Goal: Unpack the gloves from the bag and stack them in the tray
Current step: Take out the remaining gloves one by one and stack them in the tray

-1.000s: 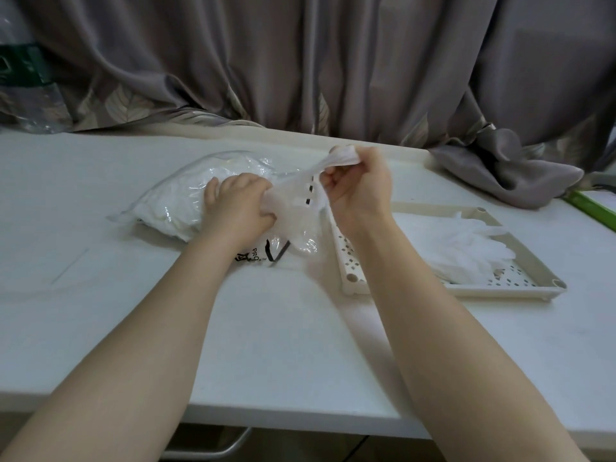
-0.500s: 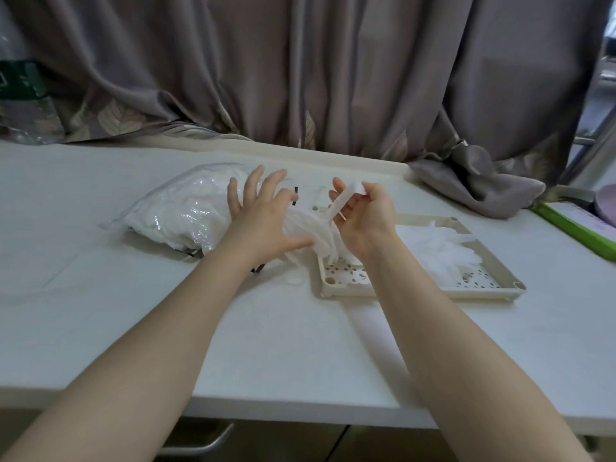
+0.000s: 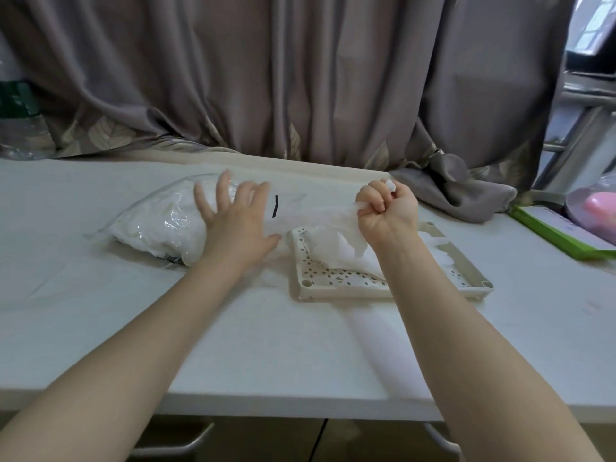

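Right hand (image 3: 388,213) fist-clamped on a thin, limp, translucent glove (image 3: 328,235), held directly over the left end of the perforated cream tray (image 3: 336,290). Left hand (image 3: 238,216) flat, fingers spread, pressing the clear crinkled bag (image 3: 156,225) of gloves on the tabletop (image 3: 233,345). Glove's long axis stretches sideways from bag mouth to right fist; more gloves lie in the tray.

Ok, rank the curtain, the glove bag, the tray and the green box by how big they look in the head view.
1. curtain
2. bag of gloves and tray: look alike, and an arm hides part of the tray
3. green box, cut off by the frame edge
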